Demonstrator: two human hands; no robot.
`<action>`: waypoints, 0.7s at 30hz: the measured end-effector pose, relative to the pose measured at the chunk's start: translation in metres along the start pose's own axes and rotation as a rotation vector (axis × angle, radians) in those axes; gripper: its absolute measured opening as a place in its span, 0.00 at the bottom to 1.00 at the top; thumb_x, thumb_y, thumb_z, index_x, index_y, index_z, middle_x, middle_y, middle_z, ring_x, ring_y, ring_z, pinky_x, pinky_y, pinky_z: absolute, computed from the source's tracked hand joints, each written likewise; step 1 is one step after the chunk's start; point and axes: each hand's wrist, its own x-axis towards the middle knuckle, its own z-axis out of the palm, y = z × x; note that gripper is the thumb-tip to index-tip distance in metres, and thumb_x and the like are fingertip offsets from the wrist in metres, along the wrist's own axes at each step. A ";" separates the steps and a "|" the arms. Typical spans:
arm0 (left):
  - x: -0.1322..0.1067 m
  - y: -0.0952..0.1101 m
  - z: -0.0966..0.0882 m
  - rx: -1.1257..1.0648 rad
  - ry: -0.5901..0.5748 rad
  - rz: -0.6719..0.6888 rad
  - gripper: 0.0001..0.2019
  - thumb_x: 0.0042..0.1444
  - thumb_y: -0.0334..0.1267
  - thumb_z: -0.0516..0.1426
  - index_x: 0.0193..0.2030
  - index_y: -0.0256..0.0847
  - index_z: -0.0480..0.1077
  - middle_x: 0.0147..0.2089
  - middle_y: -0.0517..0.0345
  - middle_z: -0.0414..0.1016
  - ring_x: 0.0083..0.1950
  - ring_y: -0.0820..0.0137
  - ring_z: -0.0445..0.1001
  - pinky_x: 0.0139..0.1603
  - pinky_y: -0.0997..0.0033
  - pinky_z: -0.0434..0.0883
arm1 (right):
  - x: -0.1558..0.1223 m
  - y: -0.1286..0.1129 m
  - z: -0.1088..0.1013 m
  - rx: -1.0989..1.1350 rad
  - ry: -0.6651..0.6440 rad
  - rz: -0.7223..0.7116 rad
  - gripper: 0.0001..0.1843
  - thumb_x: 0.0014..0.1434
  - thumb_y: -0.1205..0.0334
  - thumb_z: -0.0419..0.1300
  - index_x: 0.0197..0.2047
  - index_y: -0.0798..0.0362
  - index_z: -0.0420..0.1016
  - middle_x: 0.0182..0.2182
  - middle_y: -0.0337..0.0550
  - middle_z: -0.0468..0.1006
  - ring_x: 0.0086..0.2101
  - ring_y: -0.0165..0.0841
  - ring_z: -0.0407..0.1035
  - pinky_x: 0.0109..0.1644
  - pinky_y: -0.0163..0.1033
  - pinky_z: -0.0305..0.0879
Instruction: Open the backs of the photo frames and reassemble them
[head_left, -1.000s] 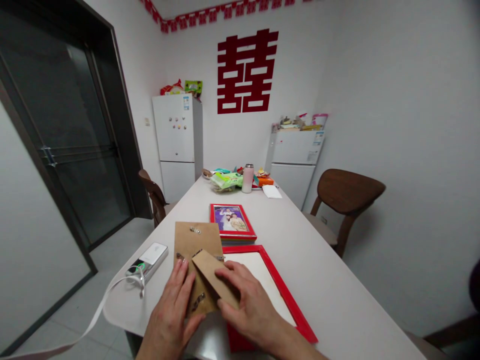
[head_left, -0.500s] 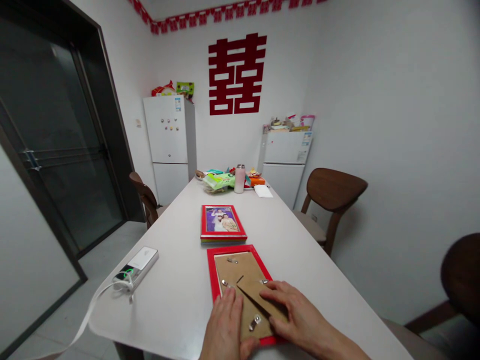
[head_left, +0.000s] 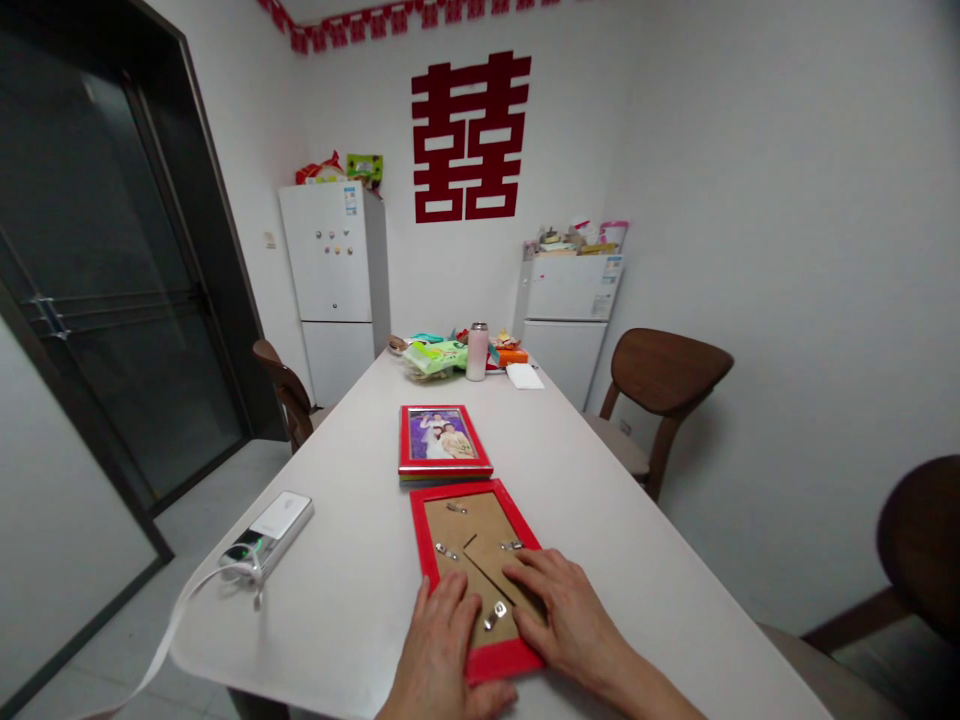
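Note:
A red picture frame (head_left: 501,658) lies face down on the table, its brown backing board (head_left: 465,520) showing. Small metal clips sit around the board, and a slit marks the edge of a stand flap (head_left: 486,572) lying nearly flush. My left hand (head_left: 442,640) rests over the frame's lower left side, fingers stretched out and thumb by the bottom edge. On the right side, my right hand (head_left: 559,610) lies with its fingers spread on the flap and backing. Part of the flap is hidden under it.
Just beyond is a stack of red frames (head_left: 442,468) with a photo on top. A power bank (head_left: 274,530) with a white cable lies at left. A pink bottle (head_left: 477,352) and green packets (head_left: 435,357) stand at the far end. Chairs (head_left: 667,370) flank the table.
The stand flap, raised under my right fingers before, has gone down against the backing. My left hand has shifted slightly left, and the view has tilted a little.

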 end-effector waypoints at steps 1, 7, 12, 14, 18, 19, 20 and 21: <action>0.000 0.001 -0.002 -0.020 -0.013 -0.004 0.31 0.39 0.51 0.58 0.47 0.32 0.63 0.55 0.35 0.59 0.56 0.50 0.57 0.54 0.42 0.55 | 0.000 0.000 0.001 -0.005 0.007 0.003 0.20 0.44 0.63 0.53 0.43 0.50 0.69 0.44 0.46 0.68 0.44 0.38 0.59 0.46 0.44 0.53; 0.005 0.010 -0.020 -0.074 -0.095 -0.118 0.20 0.36 0.43 0.61 0.36 0.36 0.65 0.54 0.38 0.62 0.56 0.54 0.58 0.57 0.45 0.50 | 0.004 0.005 0.002 0.007 0.074 0.026 0.18 0.52 0.59 0.49 0.45 0.52 0.68 0.46 0.48 0.66 0.45 0.37 0.57 0.47 0.43 0.54; 0.006 0.012 -0.025 -0.078 -0.120 -0.125 0.16 0.37 0.43 0.60 0.32 0.37 0.65 0.55 0.39 0.61 0.57 0.55 0.57 0.57 0.45 0.48 | 0.017 0.014 0.003 -0.088 0.097 0.122 0.17 0.53 0.62 0.47 0.43 0.52 0.70 0.45 0.49 0.66 0.44 0.39 0.58 0.45 0.43 0.56; 0.006 0.011 -0.024 -0.068 -0.127 -0.116 0.15 0.38 0.44 0.60 0.31 0.37 0.65 0.55 0.38 0.60 0.57 0.54 0.57 0.57 0.45 0.48 | 0.023 0.016 0.004 -0.101 0.089 0.130 0.16 0.53 0.63 0.47 0.43 0.51 0.71 0.45 0.49 0.66 0.44 0.38 0.58 0.45 0.42 0.57; 0.005 0.010 -0.022 -0.051 -0.115 -0.108 0.14 0.39 0.42 0.60 0.30 0.37 0.65 0.55 0.39 0.61 0.57 0.55 0.58 0.57 0.45 0.49 | 0.028 0.017 0.006 -0.042 0.085 0.118 0.16 0.54 0.65 0.46 0.39 0.54 0.73 0.43 0.50 0.66 0.43 0.36 0.59 0.47 0.40 0.56; 0.005 0.010 -0.022 -0.049 -0.109 -0.107 0.13 0.38 0.42 0.60 0.30 0.37 0.65 0.55 0.39 0.61 0.56 0.55 0.58 0.57 0.45 0.49 | 0.028 0.018 0.006 -0.022 0.085 0.116 0.16 0.54 0.65 0.45 0.39 0.55 0.73 0.43 0.50 0.66 0.43 0.36 0.59 0.48 0.40 0.56; 0.005 0.010 -0.023 -0.048 -0.105 -0.104 0.13 0.38 0.41 0.60 0.30 0.37 0.65 0.55 0.39 0.61 0.56 0.55 0.58 0.57 0.45 0.49 | 0.028 0.019 0.006 -0.005 0.085 0.116 0.17 0.54 0.65 0.45 0.39 0.56 0.73 0.43 0.50 0.65 0.44 0.36 0.59 0.48 0.39 0.56; 0.006 0.010 -0.023 -0.050 -0.103 -0.102 0.13 0.39 0.41 0.59 0.31 0.37 0.66 0.54 0.39 0.61 0.56 0.55 0.58 0.57 0.45 0.49 | 0.027 0.020 0.006 0.008 0.086 0.117 0.17 0.55 0.65 0.45 0.39 0.56 0.73 0.44 0.50 0.65 0.44 0.36 0.59 0.49 0.39 0.56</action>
